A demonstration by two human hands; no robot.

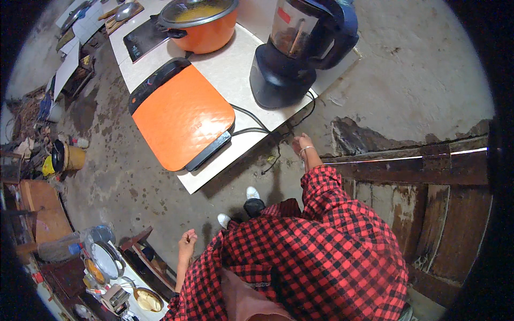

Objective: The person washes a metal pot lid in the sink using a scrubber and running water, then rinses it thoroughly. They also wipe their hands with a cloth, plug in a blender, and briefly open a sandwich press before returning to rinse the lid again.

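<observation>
My right hand [304, 143] reaches beside the white table's [205, 175] edge, close to black power cords [253, 129] and what looks like a dark power strip or plug [281, 133]. Blur at its fingers hides whether it grips any of them. A loose cord [277, 158] dangles below. Low at my other side hangs my left hand [187, 242], loosely curled, with nothing visible in it. On the tabletop lies an orange, square-lidded electric appliance [184, 116], its lid down. A black blender [283, 76] stands behind the cords, with dark contents in its jug.
An orange pot with a glass lid [209, 34] and a black induction cooktop [145, 40] sit farther along the table. Bowls of food [147, 300] and a large bottle [60, 246] occupy a lower-left surface. A wooden door [417, 216] borders my right. A yellow bucket [74, 156] stands leftward.
</observation>
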